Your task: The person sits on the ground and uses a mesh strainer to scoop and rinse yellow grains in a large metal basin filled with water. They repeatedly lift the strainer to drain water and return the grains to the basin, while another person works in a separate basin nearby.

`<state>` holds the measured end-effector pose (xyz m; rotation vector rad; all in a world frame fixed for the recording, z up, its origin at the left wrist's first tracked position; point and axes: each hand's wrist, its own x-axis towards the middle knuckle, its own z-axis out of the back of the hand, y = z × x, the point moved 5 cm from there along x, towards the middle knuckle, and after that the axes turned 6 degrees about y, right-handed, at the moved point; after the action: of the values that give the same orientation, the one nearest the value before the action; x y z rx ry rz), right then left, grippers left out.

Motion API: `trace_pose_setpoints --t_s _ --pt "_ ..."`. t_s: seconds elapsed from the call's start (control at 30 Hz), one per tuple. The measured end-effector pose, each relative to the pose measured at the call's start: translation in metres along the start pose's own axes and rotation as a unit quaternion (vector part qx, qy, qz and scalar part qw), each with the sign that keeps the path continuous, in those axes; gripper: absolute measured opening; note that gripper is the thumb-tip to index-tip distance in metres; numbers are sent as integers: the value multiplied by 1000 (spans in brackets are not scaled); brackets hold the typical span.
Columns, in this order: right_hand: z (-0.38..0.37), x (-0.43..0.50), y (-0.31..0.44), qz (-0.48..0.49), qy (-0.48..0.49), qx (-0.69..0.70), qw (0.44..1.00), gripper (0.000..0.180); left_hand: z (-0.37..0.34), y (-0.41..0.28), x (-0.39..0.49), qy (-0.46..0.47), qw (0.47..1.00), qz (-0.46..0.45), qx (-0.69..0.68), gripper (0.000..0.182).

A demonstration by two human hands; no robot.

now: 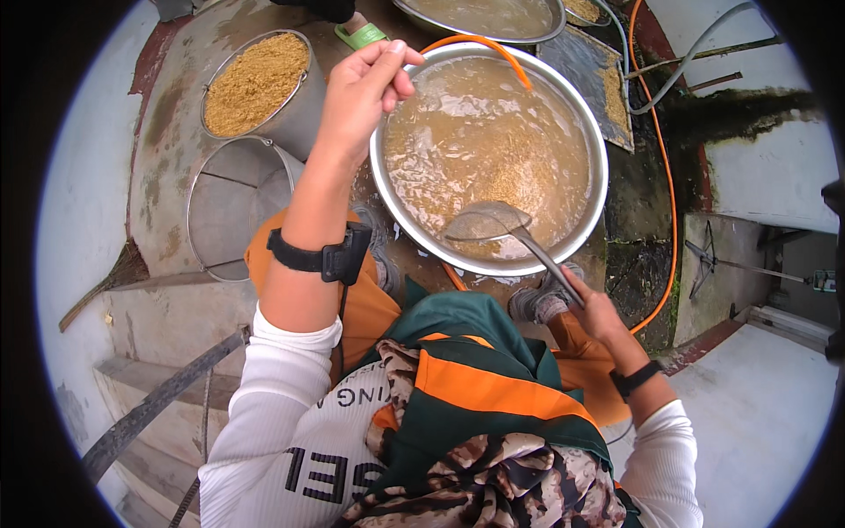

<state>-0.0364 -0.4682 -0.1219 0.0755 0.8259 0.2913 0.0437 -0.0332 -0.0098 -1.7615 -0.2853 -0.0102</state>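
A wide metal basin [599, 178] of cloudy water stands before me, with tan grain [521, 173] under the surface. My right hand [594, 310] grips the handle of a round mesh skimmer [488, 221], its bowl tilted at the basin's near side. My left hand [373, 89] is raised by the basin's upper left rim, fingers curled and thumb near the forefinger; whether it holds anything small cannot be told. Close to those fingertips an orange hose [492, 43] arches over the rim, its end above the water.
At the left stand a metal bucket heaped with wet grain [257, 82] and a second mesh-like bucket [241, 204]. Another water-filled basin [488, 16] is at the top, beside a person's green sandal [361, 35]. Orange hose [668, 198] runs down the right. Concrete steps [165, 379] lie lower left.
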Motion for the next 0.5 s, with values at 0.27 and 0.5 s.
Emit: trace_pose_setpoints --t_s 0.27,0.5 --pt "-49 56 42 3 -107 202 974 75 4 -2 -1 0 1000 5 9 26" --pt "-34 104 63 -5 -166 186 968 73 9 -6 -1 -4 1000 -3 22 27"
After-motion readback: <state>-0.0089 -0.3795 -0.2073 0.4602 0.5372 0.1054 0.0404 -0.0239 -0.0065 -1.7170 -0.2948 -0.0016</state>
